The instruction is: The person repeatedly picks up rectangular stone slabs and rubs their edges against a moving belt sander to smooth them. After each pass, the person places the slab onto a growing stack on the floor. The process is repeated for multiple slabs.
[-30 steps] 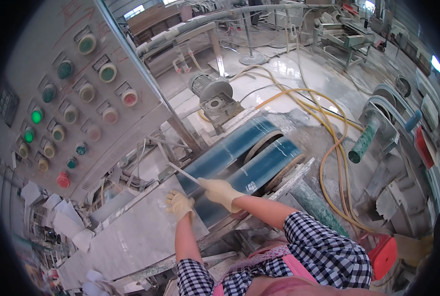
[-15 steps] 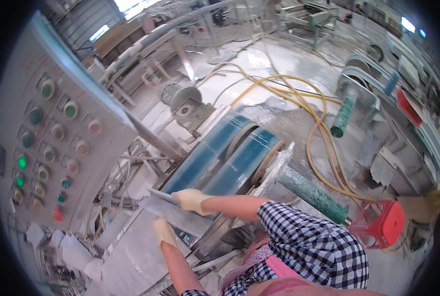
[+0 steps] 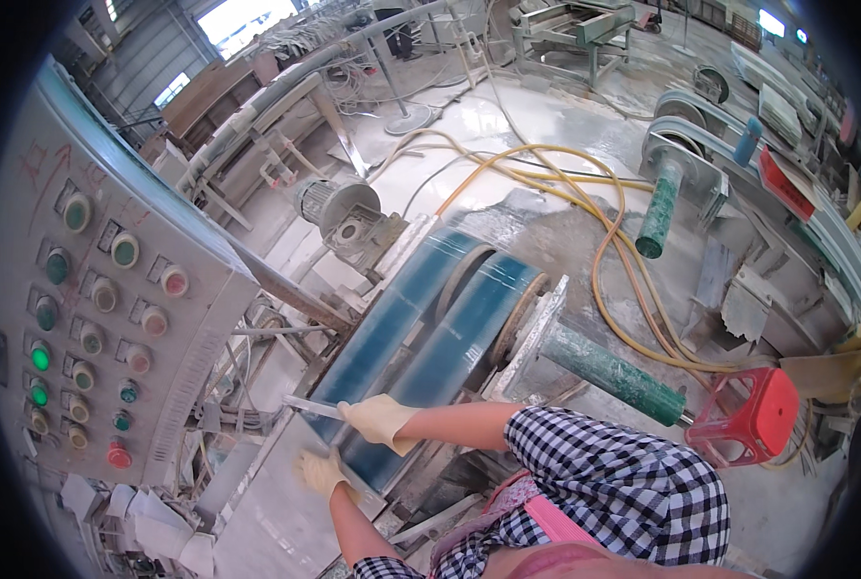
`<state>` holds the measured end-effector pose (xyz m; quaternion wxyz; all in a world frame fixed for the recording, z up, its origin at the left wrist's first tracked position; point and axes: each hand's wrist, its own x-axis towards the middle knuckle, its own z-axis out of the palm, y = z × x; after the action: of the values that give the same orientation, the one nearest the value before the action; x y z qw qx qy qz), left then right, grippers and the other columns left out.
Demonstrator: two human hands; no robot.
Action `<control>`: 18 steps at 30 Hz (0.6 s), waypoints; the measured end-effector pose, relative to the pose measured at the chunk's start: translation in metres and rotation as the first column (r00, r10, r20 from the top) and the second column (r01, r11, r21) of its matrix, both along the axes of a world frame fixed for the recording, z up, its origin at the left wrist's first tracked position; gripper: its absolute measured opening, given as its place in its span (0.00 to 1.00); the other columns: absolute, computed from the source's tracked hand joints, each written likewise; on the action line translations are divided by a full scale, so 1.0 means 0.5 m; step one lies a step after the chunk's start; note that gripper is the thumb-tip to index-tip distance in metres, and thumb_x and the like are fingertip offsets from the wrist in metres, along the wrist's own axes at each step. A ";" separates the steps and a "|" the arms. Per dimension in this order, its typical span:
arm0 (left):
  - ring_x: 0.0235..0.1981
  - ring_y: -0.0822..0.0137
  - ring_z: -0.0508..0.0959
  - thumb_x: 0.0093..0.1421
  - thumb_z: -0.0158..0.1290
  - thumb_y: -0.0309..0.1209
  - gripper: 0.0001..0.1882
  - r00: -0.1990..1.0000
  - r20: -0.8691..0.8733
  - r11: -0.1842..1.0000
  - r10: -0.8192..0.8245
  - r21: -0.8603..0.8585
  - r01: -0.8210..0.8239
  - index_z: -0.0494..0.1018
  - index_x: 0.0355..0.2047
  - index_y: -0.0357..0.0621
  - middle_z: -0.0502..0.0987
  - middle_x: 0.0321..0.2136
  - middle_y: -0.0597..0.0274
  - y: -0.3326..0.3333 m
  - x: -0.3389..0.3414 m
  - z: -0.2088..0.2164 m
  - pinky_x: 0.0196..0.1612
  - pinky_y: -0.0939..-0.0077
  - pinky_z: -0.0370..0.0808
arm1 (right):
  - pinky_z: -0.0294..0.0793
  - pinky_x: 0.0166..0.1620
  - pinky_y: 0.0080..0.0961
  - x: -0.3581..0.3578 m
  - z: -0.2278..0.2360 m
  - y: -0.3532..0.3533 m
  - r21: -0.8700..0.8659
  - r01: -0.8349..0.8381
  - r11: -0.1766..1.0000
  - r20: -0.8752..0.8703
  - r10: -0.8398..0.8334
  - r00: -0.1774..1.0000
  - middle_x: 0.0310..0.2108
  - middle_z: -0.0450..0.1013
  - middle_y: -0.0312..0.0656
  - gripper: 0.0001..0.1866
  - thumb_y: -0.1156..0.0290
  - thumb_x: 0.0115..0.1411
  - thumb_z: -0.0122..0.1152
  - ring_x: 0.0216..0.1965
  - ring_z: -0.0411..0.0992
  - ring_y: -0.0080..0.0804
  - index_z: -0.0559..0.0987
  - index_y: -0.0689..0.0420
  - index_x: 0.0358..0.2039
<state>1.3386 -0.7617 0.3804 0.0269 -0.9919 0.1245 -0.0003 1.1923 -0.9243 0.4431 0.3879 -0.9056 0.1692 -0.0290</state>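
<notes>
My right hand (image 3: 380,422), in a pale cream glove, is closed around one end of a thin, light-grey flat piece (image 3: 313,408). The piece is seen nearly edge-on, by the near end of a blue belt (image 3: 382,449), part of a two-belt machine. Whether the piece touches the belt is hard to tell. My left hand (image 3: 322,473), gloved alike, lies on the grey metal table (image 3: 276,516) at its edge beside the belt. Its fingers are somewhat spread, with no object seen in them.
A control panel (image 3: 97,309) with several round buttons, two lit green, stands at left. Beyond the belts is a motor (image 3: 343,212). To the right are a green roller (image 3: 614,376), a red plastic stool (image 3: 749,415) and yellow hoses (image 3: 599,280) across the wet floor.
The flat piece's broad grey face no longer shows, and more of the blue belt is uncovered. My left hand has come down onto the table edge. The whole view has shifted slightly.
</notes>
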 end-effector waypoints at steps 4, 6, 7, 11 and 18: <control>0.61 0.53 0.65 0.46 0.66 0.52 0.45 0.962 -0.140 0.972 0.235 0.025 -0.234 0.64 0.62 0.49 0.67 0.57 0.51 -0.014 0.026 0.009 0.60 0.58 0.66 | 0.77 0.37 0.46 0.010 -0.004 -0.004 0.012 0.009 1.000 -0.062 -0.008 0.998 0.34 0.79 0.53 0.17 0.74 0.63 0.50 0.37 0.79 0.52 0.70 0.62 0.52; 0.60 0.57 0.69 0.46 0.66 0.51 0.46 0.960 -0.247 0.982 0.135 0.160 -0.097 0.62 0.62 0.48 0.71 0.54 0.51 -0.027 0.050 0.023 0.59 0.64 0.68 | 0.77 0.37 0.45 0.012 -0.009 -0.005 -0.013 -0.011 1.000 -0.069 0.010 0.998 0.35 0.79 0.53 0.18 0.74 0.63 0.50 0.38 0.79 0.52 0.69 0.62 0.54; 0.58 0.59 0.71 0.46 0.66 0.50 0.46 0.955 -0.282 0.980 0.089 0.198 -0.033 0.61 0.62 0.47 0.73 0.52 0.51 -0.038 0.053 0.024 0.58 0.66 0.69 | 0.77 0.38 0.45 0.012 -0.011 -0.006 0.019 0.004 1.000 -0.090 -0.002 0.996 0.36 0.78 0.54 0.20 0.75 0.63 0.49 0.39 0.79 0.52 0.68 0.63 0.55; 0.53 0.60 0.78 0.47 0.66 0.45 0.45 0.950 -0.296 0.935 0.098 0.354 0.014 0.59 0.61 0.42 0.79 0.47 0.53 -0.086 0.050 0.023 0.53 0.69 0.74 | 0.77 0.40 0.46 0.008 -0.016 -0.013 -0.041 -0.017 0.999 -0.038 0.015 0.999 0.37 0.78 0.55 0.20 0.76 0.62 0.49 0.41 0.78 0.54 0.67 0.63 0.55; 0.45 0.53 0.81 0.55 0.55 0.35 0.29 0.932 -0.322 0.986 -0.167 -0.057 0.157 0.66 0.55 0.35 0.80 0.41 0.45 0.001 0.102 0.043 0.45 0.61 0.78 | 0.76 0.41 0.48 0.023 -0.015 -0.029 -0.046 -0.026 0.999 -0.051 0.023 0.998 0.37 0.78 0.55 0.15 0.73 0.65 0.45 0.41 0.78 0.55 0.69 0.61 0.51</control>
<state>1.3896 -0.7612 0.4018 -0.0093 -0.9649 0.2085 0.1596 1.2038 -0.9388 0.4355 0.3623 -0.9169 0.1673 -0.0052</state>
